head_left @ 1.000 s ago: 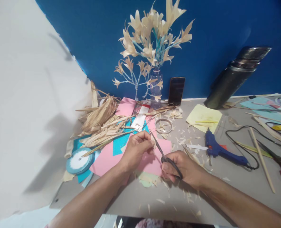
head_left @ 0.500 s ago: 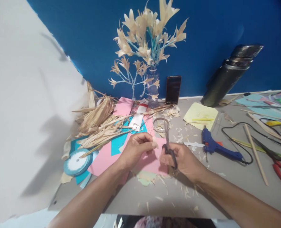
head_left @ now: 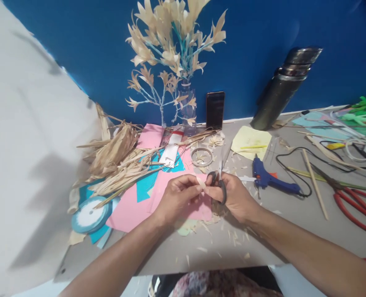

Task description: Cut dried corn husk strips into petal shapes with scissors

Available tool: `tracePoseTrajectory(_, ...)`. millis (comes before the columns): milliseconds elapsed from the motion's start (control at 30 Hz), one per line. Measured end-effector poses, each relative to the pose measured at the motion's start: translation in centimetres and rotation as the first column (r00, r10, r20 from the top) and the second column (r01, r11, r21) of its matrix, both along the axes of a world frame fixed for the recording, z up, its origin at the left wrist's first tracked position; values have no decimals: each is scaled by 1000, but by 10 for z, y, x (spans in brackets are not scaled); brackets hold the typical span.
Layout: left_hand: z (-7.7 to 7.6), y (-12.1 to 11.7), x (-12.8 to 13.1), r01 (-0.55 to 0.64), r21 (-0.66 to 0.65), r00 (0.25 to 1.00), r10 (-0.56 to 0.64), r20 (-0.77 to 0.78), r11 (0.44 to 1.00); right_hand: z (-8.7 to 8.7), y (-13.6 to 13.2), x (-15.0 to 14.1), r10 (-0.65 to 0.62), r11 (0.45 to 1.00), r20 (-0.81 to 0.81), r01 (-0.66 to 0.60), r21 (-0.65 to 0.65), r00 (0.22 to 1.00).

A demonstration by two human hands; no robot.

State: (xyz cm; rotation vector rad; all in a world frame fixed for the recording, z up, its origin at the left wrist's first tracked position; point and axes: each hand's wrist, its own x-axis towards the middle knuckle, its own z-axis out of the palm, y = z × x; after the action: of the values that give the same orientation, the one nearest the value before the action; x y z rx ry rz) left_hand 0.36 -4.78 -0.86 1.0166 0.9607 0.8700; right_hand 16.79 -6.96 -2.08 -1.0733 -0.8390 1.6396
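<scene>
My left hand [head_left: 177, 197] is closed in a pinch on a small pale strip of dried leaf [head_left: 201, 184], held just above a pink paper sheet [head_left: 130, 210]. My right hand [head_left: 234, 196] grips small black-handled scissors [head_left: 219, 181], blades pointing up and away. The fingertips of both hands meet at the strip. Pale leaf trimmings lie scattered on the grey table [head_left: 263, 231] under and around my hands.
Left lies a heap of dried leaves [head_left: 116, 159] and a blue ribbon spool [head_left: 90, 214]. At the back stand a vase of leaf flowers [head_left: 183, 62], a phone [head_left: 215, 110] and a dark flask [head_left: 283, 88]. To the right are a blue glue gun [head_left: 271, 181], sticks and red-handled scissors [head_left: 356, 206].
The scissors swung from slanting left over the strip to pointing upright. My right hand rose and closed in on the left. The view shifted right, showing more of the table's right side.
</scene>
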Motion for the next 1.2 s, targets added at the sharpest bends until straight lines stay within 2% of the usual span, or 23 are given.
tracePoseTrajectory(233, 1, -1, 1, -60, 61, 997, 63, -49, 996, 2, 2, 0, 23, 1000, 60, -22, -12, 998)
tracePoseTrajectory(367, 2, 12, -5, -60, 20, 995, 61, -77, 998, 11, 5, 4, -59, 998, 83, 55, 39, 995)
tracePoseTrajectory(500, 9, 41, -7, 13, 37, 972, -4, -234, 999, 21, 7, 9, -73, 995, 29, 70, 74, 997)
tracePoseTrajectory(633, 13, 80, 4, 76, 180, 905, 8, -425, 981, 26, 10, 14, -63, 993, -29, 65, 95, 998)
tracePoseTrajectory(800, 13, 125, 30, 142, 222, 844, -1, -536, 965, 27, 13, 17, -101, 993, -52, 104, 63, 993)
tracePoseTrajectory(1000, 15, 173, 71, 214, 280, 782, 8, -623, 936, 18, 14, 11, -8, 1000, -23, 8, 3, 1000)
tracePoseTrajectory(1100, 17, 183, 84, 216, 322, 754, 52, -655, 922, 12, 17, 9, 16, 1000, 6, -16, -4, 1000)
tracePoseTrajectory(1200, 25, 173, 73, 246, 338, 737, 52, -674, 908, 7, 19, 10, 8, 1000, -3, -8, 1, 1000)
